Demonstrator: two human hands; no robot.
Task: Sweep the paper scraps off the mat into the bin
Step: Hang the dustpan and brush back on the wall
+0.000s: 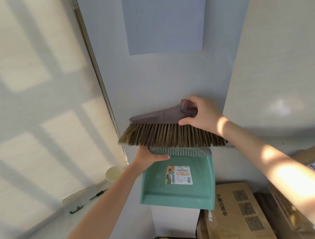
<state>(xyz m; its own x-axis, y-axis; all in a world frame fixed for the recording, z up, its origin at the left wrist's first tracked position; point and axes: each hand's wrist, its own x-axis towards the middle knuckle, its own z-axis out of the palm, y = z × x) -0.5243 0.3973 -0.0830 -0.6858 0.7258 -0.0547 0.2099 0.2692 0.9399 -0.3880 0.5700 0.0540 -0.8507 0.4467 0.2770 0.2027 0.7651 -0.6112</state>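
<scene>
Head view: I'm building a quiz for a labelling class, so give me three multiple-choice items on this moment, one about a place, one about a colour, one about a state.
1. Where is the broom head relative to the dustpan?
A. above it
B. below it
C. inside the bin

2. What colour is the dustpan?
A. red
B. teal green
C. black

3. What is the right hand doing?
A. hanging free
B. resting on a cardboard box
C. gripping the broom head

Answers: 1 A, the bristles overlap the dustpan's top edge. 2 B, its whole body is teal green. 3 C, fingers and thumb close around the broom's plastic block, while the left hand holds the dustpan's top.
</scene>
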